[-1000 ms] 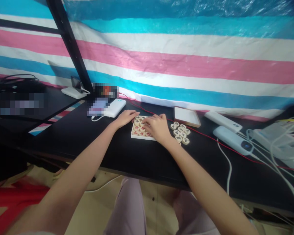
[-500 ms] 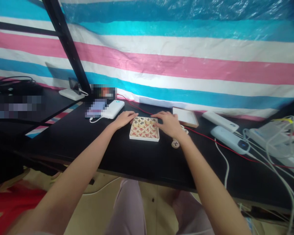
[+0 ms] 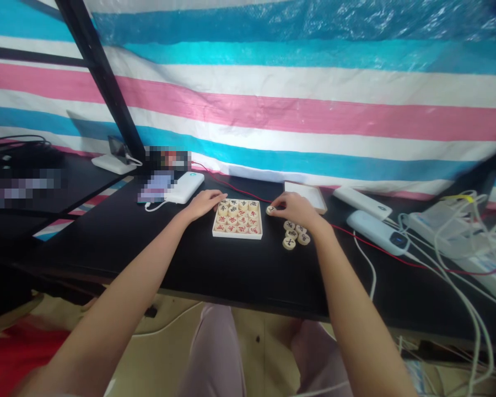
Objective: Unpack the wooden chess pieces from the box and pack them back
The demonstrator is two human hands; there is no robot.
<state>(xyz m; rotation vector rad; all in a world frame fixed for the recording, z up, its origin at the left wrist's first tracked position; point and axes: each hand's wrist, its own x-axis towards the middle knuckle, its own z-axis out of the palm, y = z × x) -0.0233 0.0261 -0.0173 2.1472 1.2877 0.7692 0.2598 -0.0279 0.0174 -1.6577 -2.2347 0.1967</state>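
White box (image 3: 236, 236): on the table (image 3: 215, 270), left hand (image 3: 208, 203) at its far-left corner, grip unclear from here.
Disc (image 3: 270, 210): just right of the box, pinched by the right hand (image 3: 293, 208), grip narrow; probably light, hard, slippery, best taken by its rim.

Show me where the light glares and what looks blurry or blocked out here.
Head view: bright glints on the striped sheet, strongest upper right; head view: phone screen masked by coarse blocks; head view: characters on the game pieces look soft, hard to read.
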